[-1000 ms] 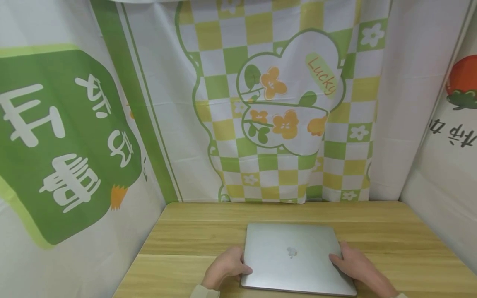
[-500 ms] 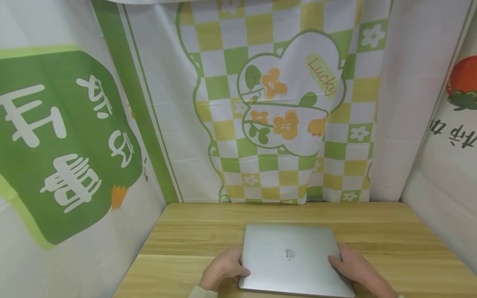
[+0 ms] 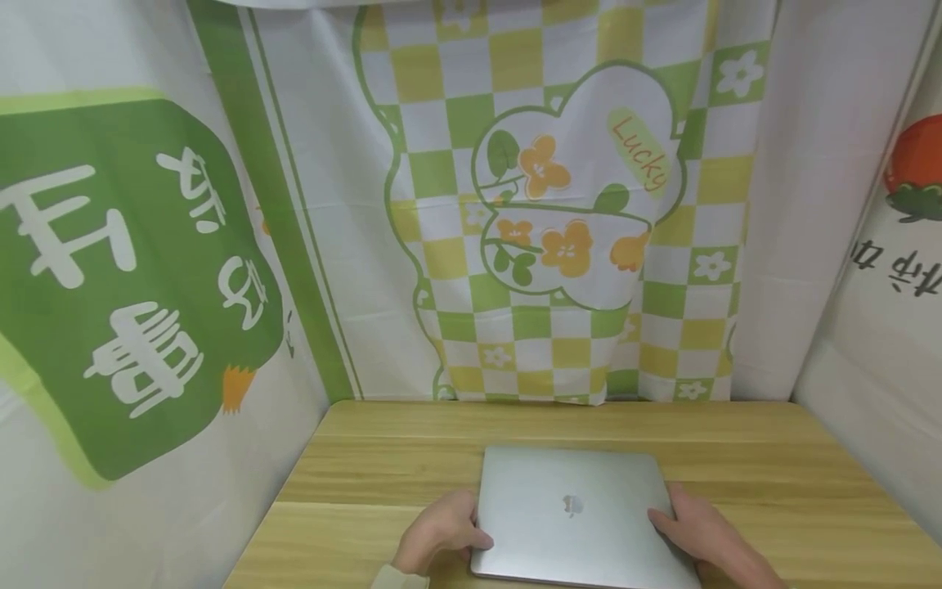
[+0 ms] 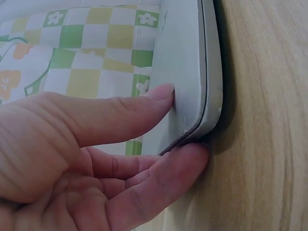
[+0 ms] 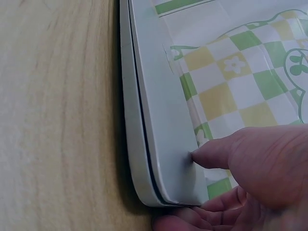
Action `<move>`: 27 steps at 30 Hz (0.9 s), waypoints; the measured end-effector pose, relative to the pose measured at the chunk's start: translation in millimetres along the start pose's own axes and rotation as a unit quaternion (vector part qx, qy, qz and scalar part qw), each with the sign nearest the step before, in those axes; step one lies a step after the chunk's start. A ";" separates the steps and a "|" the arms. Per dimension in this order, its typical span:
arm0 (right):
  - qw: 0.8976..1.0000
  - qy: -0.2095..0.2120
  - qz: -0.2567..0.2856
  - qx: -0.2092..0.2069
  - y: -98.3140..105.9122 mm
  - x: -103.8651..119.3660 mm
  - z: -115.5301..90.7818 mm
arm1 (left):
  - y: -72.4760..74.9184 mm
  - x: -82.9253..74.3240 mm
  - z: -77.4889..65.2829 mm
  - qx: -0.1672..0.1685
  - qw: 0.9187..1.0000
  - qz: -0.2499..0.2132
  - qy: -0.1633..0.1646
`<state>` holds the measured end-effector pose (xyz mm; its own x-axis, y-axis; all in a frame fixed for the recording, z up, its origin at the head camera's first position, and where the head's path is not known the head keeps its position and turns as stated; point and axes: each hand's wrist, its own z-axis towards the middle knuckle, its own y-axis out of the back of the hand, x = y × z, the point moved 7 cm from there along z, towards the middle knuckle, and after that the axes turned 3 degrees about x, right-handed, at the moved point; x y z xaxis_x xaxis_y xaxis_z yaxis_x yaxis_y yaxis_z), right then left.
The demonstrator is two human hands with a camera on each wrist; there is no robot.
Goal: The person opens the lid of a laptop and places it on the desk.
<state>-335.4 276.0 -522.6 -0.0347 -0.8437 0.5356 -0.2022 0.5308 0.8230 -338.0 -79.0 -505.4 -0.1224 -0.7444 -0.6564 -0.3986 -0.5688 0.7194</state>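
Note:
A closed silver laptop (image 3: pixel 567 540) with a logo on its lid lies low at the front of the wooden table. My left hand (image 3: pixel 445 528) grips its left side. In the left wrist view the thumb presses on the lid (image 4: pixel 185 67) while the curled fingers (image 4: pixel 159 185) reach beneath the corner. On the opposite side my right hand (image 3: pixel 695 519) holds the laptop the same way. The right thumb (image 5: pixel 211 153) rests on top in the right wrist view, and the other fingers tuck under the base, partly hidden.
Bare wood of the table (image 3: pixel 383 470) extends around the laptop. Behind it hangs a green and yellow checked curtain (image 3: pixel 530 327). White cloth with a green print (image 3: pixel 184 327) forms the left side, and more printed cloth (image 3: pixel 883 368) stands at the right.
The laptop has shifted slightly left and toward the person, carried along by both hands. Both grips look the same as before.

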 end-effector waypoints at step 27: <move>0.998 -0.008 0.054 0.032 -1.5 -2.6 -4.3 | 0.5 -5.1 -6.4 0.004 1.000 0.024 -0.012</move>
<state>-330.9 277.7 -524.4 -0.0747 -0.7833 0.6171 -0.2595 0.6128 0.7464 -331.7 -77.8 -500.2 -0.1632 -0.7628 -0.6257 -0.3990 -0.5290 0.7490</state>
